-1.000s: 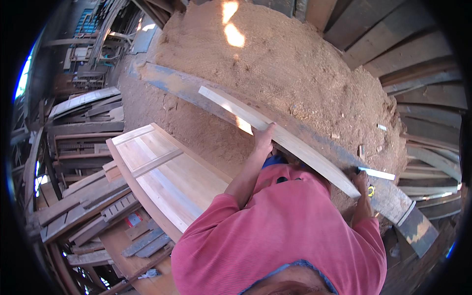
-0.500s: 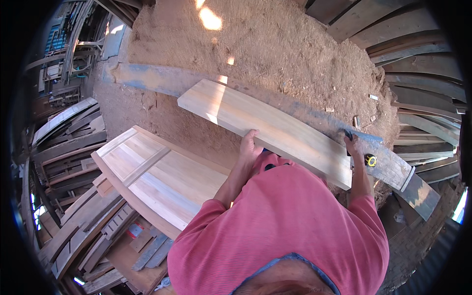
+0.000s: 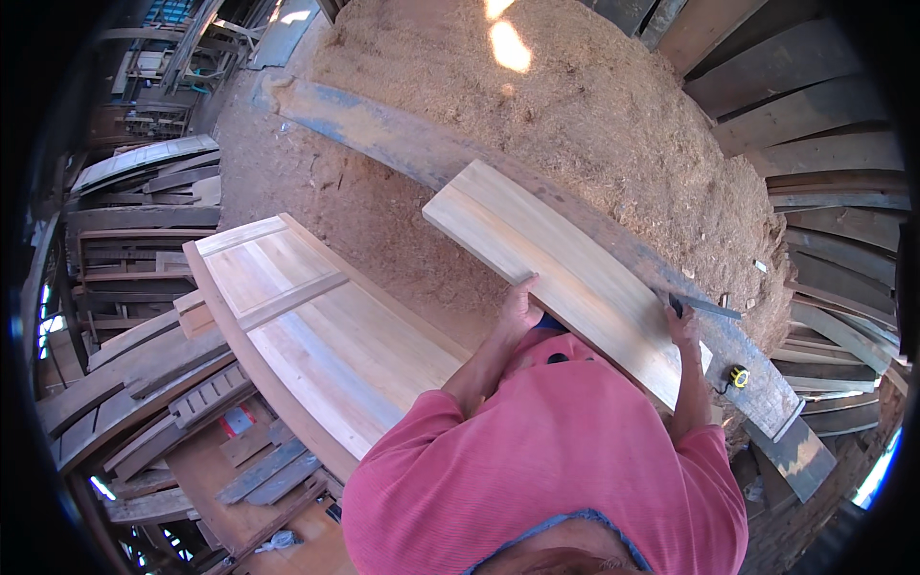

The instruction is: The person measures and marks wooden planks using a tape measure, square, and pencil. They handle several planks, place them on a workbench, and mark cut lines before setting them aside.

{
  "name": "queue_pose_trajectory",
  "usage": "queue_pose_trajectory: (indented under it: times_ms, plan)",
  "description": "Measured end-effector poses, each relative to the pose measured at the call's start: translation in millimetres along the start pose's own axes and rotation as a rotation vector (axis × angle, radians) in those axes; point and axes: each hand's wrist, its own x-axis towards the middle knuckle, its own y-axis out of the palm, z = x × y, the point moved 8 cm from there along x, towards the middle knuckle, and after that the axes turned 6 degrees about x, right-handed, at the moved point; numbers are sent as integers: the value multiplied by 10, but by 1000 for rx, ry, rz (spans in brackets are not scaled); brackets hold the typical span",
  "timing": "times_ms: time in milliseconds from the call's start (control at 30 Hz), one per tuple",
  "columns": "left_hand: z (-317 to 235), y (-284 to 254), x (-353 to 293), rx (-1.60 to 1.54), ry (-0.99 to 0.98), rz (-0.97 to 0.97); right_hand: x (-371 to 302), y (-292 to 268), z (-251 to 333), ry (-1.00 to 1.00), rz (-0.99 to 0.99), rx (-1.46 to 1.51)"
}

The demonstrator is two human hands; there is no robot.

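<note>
A thick pale plank (image 3: 565, 259) lies slantwise in front of me, partly over a long worn bench board. My left hand (image 3: 520, 305) grips the plank's near edge, thumb on the upper face and fingers hidden beneath. Close to the plank's right end, my right hand (image 3: 682, 324) is closed around the dark handle of a try square (image 3: 711, 308). The square's thin steel blade points right, past the far edge of the plank. A yellow and black tape measure (image 3: 738, 377) sits on the bench board (image 3: 632, 240), right of that hand.
Left of me leans a pale panelled wooden door (image 3: 326, 316). Stacked boards (image 3: 144, 374) and offcuts fill the left side. More dark boards (image 3: 795, 115) stand along the right. A broad heap of wood shavings (image 3: 594, 105) spreads beyond the bench.
The view has turned, shifting the scene. My right hand, with the square, has come from beyond the plank's far edge to over its right end. The left hand still grips the near edge.
</note>
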Motion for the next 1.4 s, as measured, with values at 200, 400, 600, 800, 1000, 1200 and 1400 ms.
queue_pose_trajectory:
  times_ms: [200,400,600,800,1000,1200,1400]
  plan:
    - [154,-411,240,-17,-66,-94,-186,143,516,-12,16,-118]
    - [143,-472,482,52,-18,-107,-329,56,756,-42,-42,-126]
    - [-113,-275,551,71,-72,-33,-41,109,848,-43,-4,-206]
    - [-241,-152,711,170,-9,-135,298,-18,1082,-215,-29,-250]
    - [-146,-257,703,295,-37,-135,340,-70,1104,-71,-39,-247]
    - [-131,-613,998,296,1,-258,30,205,1261,-106,31,-67]
    - [-207,-595,940,303,20,-339,-21,308,1224,-165,64,-61]
